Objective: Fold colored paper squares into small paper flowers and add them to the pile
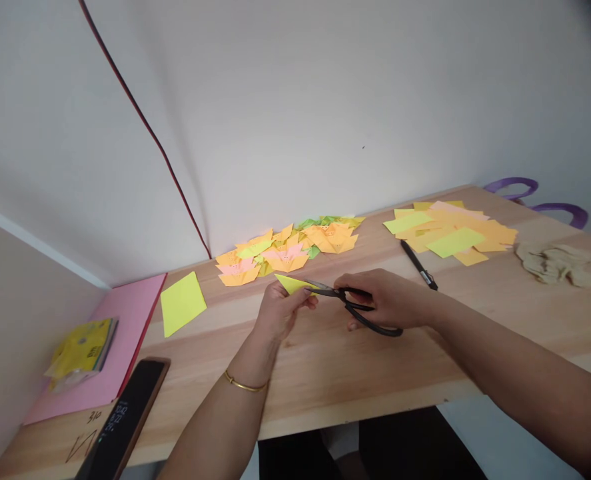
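The left hand has thumb and fingers closed on a small folded piece of yellow paper, held above the middle of the wooden table, with its pointed end to the left. The right hand is wrapped round the handles of black scissors, whose blades reach left to the paper's right end, close to the left thumb; whether they have bitten into it is too small to tell. For a clean cut, the folded layers want a firm pinch so that they don't slide over each other, and the left thumb is best set back from the line of the blades. Taking the paper deep between the blades and closing them slowly should give a straighter edge than snipping with the tips, and turning the paper rather than the right wrist would help the line stay true. The folded paper shapes by the wall on the far side, the loose sheets at far right with the black pen near them, and the yellow sheet to the left all lie apart from the blades, so the scissors have room to work
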Motion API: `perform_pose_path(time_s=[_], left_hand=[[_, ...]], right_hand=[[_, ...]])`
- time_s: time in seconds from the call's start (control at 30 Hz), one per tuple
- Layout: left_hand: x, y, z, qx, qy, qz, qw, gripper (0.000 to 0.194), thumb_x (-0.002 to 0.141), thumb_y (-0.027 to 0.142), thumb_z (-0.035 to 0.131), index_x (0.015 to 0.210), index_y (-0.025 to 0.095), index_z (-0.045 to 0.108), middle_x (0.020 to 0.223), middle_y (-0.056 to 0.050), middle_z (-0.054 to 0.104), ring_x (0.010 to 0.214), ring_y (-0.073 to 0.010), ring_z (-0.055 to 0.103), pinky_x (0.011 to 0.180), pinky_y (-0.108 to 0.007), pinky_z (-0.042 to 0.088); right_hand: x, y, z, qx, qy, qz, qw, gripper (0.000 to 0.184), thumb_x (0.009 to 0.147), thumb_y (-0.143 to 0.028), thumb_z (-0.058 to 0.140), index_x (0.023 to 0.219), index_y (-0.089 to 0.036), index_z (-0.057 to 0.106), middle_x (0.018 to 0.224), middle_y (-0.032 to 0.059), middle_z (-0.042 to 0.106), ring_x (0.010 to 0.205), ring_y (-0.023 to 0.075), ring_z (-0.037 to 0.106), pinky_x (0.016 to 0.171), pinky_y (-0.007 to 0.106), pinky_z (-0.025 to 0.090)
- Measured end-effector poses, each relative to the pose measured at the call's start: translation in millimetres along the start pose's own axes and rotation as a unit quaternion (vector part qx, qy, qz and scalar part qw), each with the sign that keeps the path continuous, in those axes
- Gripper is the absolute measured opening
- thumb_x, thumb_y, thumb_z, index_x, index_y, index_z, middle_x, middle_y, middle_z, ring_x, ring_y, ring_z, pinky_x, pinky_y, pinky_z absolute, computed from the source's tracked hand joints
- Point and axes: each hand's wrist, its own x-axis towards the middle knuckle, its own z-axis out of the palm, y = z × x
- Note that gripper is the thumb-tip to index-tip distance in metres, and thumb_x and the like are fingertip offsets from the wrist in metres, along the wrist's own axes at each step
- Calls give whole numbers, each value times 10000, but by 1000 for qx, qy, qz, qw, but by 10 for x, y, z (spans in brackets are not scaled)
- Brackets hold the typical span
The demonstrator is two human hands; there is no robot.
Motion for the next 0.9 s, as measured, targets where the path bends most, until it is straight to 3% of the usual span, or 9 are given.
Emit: perform_pose_path(time_s=[0.57, 0.9], left_hand=[[-3, 19, 0, -9, -9, 15, 1000, 123, 661, 186, 730, 739, 117, 665, 673, -32, 654, 552, -115, 593, 552, -251, 475], [-3, 15, 11, -11, 3, 15, 1000, 164, 634, 198, 747, 742, 116, 655, 713, -33, 661, 550, -114, 587, 556, -264, 487]], right_hand=[[31, 12, 76, -54, 33, 25, 998, 300, 718, -489, 604, 869, -235, 552, 613, -36, 485, 559, 125, 489, 529, 214, 312], [45, 38, 88, -53, 37, 39, 997, 288, 727, -475, 594, 894, -242, 571, 667, -7, 595, 609, 157, 540, 541, 226, 325]])
